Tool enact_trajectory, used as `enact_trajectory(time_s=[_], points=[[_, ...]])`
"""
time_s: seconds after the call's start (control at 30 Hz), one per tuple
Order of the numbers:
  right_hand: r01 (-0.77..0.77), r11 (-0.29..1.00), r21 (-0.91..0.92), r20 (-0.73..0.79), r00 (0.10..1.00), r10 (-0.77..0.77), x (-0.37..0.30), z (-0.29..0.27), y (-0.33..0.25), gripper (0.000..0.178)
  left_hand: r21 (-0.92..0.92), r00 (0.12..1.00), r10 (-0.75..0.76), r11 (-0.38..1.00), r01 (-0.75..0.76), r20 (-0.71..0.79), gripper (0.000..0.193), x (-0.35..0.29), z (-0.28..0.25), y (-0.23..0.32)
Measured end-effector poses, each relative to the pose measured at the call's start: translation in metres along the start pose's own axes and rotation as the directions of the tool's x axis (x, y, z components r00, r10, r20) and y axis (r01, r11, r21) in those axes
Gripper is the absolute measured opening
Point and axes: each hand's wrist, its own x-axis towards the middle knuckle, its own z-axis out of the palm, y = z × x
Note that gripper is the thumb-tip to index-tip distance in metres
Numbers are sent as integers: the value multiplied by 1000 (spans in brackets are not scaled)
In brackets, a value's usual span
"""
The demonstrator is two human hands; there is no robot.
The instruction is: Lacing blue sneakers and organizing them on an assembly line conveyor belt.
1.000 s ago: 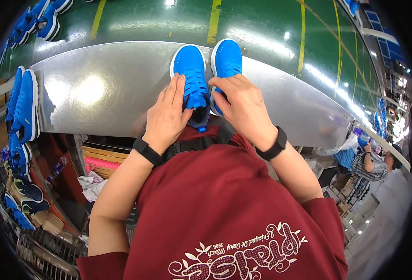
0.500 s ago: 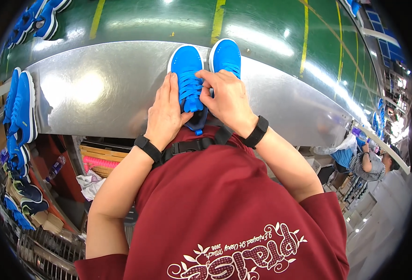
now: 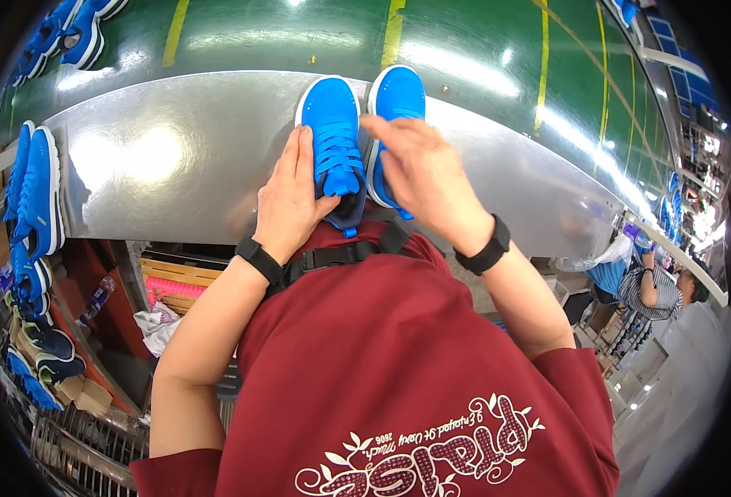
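Observation:
A pair of blue sneakers with white soles stands side by side, toes pointing away from me. My left hand (image 3: pixel 291 190) holds the left sneaker (image 3: pixel 330 99), its fingers flat along the outer side and its thumb at the collar by the tongue. Flat blue laces (image 3: pixel 336 147) cross that shoe's upper. My right hand (image 3: pixel 422 161) hangs over the right sneaker (image 3: pixel 400 89) and covers much of its laces and side. Its slightly blurred fingers reach left toward the laced shoe's edge, thumb apart, with nothing visible in them.
The shoes stand on a shiny metal ledge (image 3: pixel 216 108) beside a green belt (image 3: pixel 266 33) with yellow lines. More blue sneakers (image 3: pixel 42 195) stand at the left end. Below them is a rack with other shoes (image 3: pixel 55 340). A person in a striped top (image 3: pixel 651 294) is at far right.
My right hand has let go of the left sneaker's laces and moved right, over the other shoe. My left hand stays on the left sneaker.

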Motion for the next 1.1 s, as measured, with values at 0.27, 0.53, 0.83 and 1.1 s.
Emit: enact_trajectory(time_s=[0.27, 0.53, 0.83, 1.1], points=[[-78, 980, 181, 96, 993, 61, -7, 10, -4, 55, -17, 998, 55, 998, -55, -29, 91, 2, 0, -7], [-28, 999, 19, -25, 999, 29, -17, 12, 8, 42, -574, 964, -251, 777, 258, 93, 34, 4, -34, -16], [-36, 974, -226, -72, 997, 21, -31, 20, -17, 55, -439, 987, -163, 887, 147, 0, 26, 32, -34, -2], [-95, 900, -426, -15, 995, 98, -23, 51, -14, 66, -168, 997, -40, 985, 50, 60, 23, 53, -42, 9]])
